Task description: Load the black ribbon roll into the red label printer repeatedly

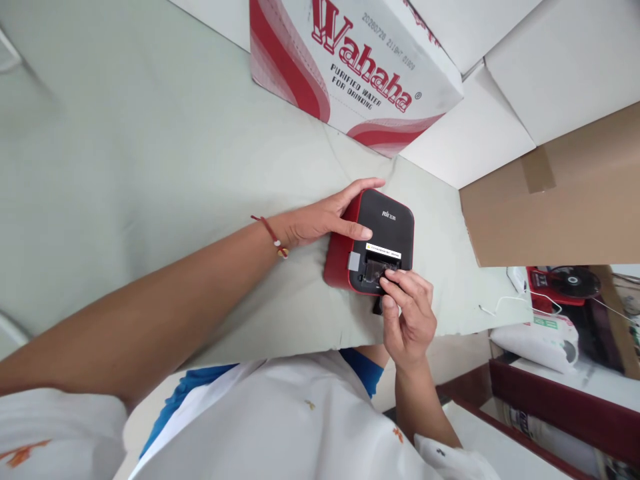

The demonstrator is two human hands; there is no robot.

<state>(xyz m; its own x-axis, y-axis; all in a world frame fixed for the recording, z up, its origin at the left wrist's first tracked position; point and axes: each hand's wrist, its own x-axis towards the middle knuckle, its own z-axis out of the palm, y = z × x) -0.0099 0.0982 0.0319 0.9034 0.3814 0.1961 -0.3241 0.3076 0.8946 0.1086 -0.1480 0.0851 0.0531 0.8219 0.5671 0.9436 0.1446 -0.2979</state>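
A small box-shaped machine with a black top and red sides rests on the pale green cloth. My left hand grips its left side, thumb lying on the black top and a finger stretched along the far edge. At the machine's near end, below a white warning label, is a small clear flap over a dark recess. My right hand has its fingertips on this flap, fingers bent and thumb below the near edge. A black part juts out there, partly hidden by that hand.
Beyond the machine stands a white and red water carton, with white boxes and a brown cardboard box to the right. A white cable lies at the cloth's right end. Farther right are a red device and a white bag.
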